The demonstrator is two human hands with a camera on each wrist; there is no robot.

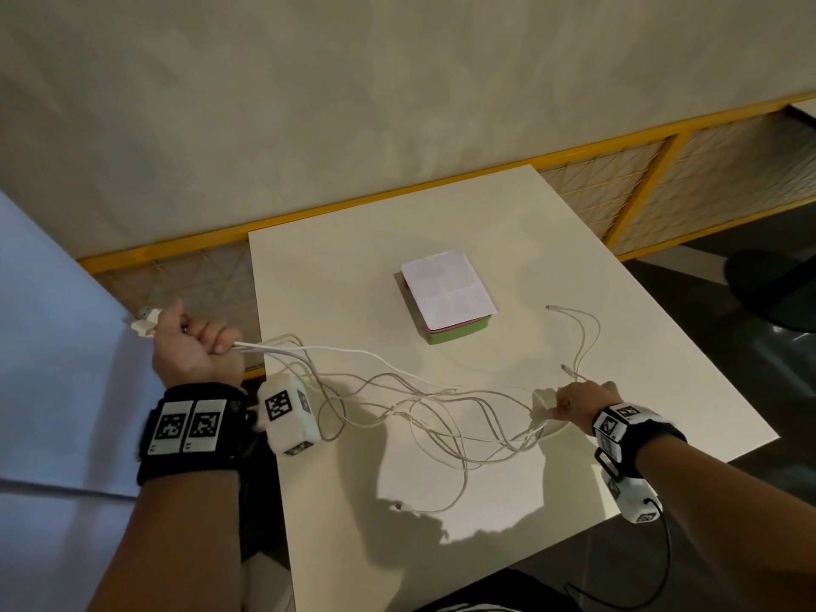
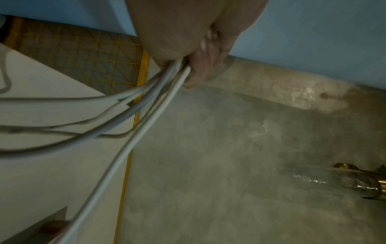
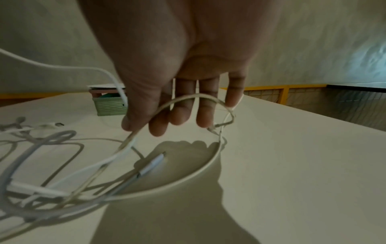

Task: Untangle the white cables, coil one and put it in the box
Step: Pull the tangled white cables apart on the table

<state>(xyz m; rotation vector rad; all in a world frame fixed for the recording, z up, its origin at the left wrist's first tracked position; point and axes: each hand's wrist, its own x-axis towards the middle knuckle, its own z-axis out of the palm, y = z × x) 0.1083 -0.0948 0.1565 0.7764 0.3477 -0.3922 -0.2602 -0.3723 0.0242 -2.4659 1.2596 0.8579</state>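
Fingers of your left hand (image 1: 190, 346) curl tight round a bundle of white cables (image 1: 424, 408), held off the table's left edge. Your right hand (image 1: 583, 401) hangs near the right edge, fingers (image 3: 179, 113) reaching down, a thin cable loop against them; a firm pinch I cannot tell. Between your hands the cables sag in loose tangles over the smooth white table (image 1: 640, 360). Further back sits the green box (image 1: 455, 333), paper (image 1: 446, 293) lying on top, bare tabletop around it. Behind runs a yellow mesh rail (image 1: 618, 170) below a mottled wall.
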